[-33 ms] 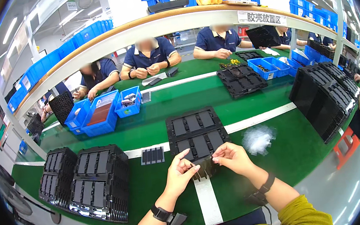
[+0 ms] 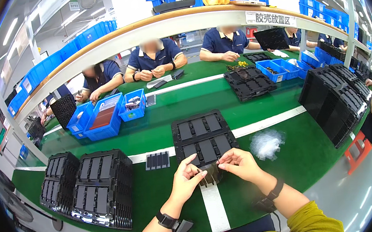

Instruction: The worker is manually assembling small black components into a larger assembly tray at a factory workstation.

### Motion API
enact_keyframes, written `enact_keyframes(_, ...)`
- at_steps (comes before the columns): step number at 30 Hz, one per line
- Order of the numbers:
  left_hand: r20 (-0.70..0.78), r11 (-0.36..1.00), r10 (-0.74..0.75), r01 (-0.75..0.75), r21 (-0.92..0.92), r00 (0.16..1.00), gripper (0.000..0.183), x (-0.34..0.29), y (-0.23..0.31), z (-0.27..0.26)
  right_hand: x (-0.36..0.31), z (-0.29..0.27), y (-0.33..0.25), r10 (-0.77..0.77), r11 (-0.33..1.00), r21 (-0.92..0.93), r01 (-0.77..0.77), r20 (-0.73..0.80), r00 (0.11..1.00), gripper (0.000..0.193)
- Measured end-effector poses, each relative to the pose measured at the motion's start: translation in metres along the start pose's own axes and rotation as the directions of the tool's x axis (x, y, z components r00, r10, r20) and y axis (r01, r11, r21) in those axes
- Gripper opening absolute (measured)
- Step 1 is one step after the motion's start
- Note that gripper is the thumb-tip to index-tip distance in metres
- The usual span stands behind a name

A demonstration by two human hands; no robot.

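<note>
One left hand [image 2: 185, 177], one right hand [image 2: 240, 162], two wrist straps [image 2: 167, 220], one per wrist. One dark sheet [image 2: 210, 175] at fingertips. One black tray [image 2: 195, 136] straight ahead, six grey panels [image 2: 212, 121], two rows of three. Tray stacks [image 2: 101, 191]: two at left, at least two at right; trays per stack too tight to count. One heap of clear plastic [image 2: 267, 144]. Blue bins [image 2: 105, 128] on table: three left, at least three right. Co-workers [image 2: 156, 58]: at least five.

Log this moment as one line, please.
left hand: pinching dark translucent piece | right hand: fingertips at its right edge | beyond: black tray | right: pale translucent pile
</note>
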State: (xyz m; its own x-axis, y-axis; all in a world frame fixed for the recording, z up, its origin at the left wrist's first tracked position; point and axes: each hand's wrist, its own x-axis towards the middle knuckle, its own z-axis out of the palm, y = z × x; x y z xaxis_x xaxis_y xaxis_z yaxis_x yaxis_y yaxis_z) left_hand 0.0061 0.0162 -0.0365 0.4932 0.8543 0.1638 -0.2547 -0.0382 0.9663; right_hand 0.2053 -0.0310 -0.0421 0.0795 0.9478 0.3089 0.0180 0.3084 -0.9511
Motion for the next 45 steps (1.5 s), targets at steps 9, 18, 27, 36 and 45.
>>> enact_keyframes(9, 0.05, 0.993, 0.044, -0.049, 0.107, 0.998, 0.058, 0.0, -0.004, -0.001, -0.003, 0.0, -0.002, 0.074, 0.997, 0.004, -0.074, -0.03, 0.997, 0.018)
enact_keyframes(18, 0.005, 0.981, 0.116, -0.115, 0.156, 0.993, 0.054, -0.001, 0.0, -0.001, 0.005, -0.023, -0.017, 0.227, 0.969, 0.099, -0.227, 0.013, 0.974, 0.021)
enact_keyframes(27, 0.18, 0.962, -0.144, 0.095, 0.255, 0.973, 0.044, -0.02, 0.008, -0.022, 0.004, -0.121, -0.027, 0.123, 0.588, -0.729, -0.35, -0.347, 0.93, 0.008)
enact_keyframes(36, 0.236, 0.501, -0.014, -0.197, 0.843, 0.972, 0.039, -0.028, 0.019, -0.016, 0.011, -0.131, 0.01, -0.036, 0.547, -0.765, -0.34, -0.428, 0.903, 0.012)
enact_keyframes(45, 0.202, 0.232, -0.015, -0.193, 0.954, 0.979, 0.029, -0.039, 0.018, -0.02, 0.005, -0.129, 0.019, -0.197, 0.513, -0.806, -0.295, -0.446, 0.873, 0.018)
